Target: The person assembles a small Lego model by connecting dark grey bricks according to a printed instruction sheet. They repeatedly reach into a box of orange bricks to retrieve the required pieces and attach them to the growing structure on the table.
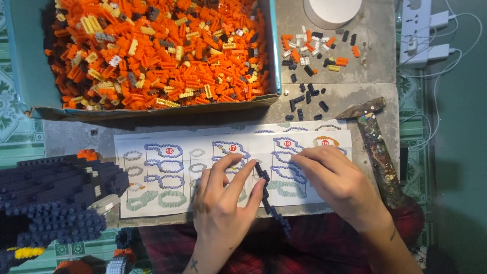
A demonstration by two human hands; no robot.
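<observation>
Centre of the frame: a dark strip of small bricks (265, 189) lies on the instruction sheet (167, 175), its long axis running from upper left to lower right, the lower end passing off the sheet's edge toward your lap. Your left hand (223, 203) lies just left of the strip, fingers spread and laid flat, the fingertips (259, 183) touching its side; nothing is gripped in it. Your right hand (335, 177) lies just right of it, fingers stretched out together, their tips meeting the strip's upper end; whether thumb and finger pinch it cannot be told. Both hands are equally close, one on each flank.

The strip is hard studded plastic, thin and jointed, so it may flex along its length. The sheet is smooth printed paper. Upper left: a cardboard box (152, 110) heaped with orange, tan and dark bricks. Upper right: loose bricks (314, 50) scattered on the grey slab. Right: a paint-flecked hammer (375, 142). Lower left: a large dark brick model (50, 198).
</observation>
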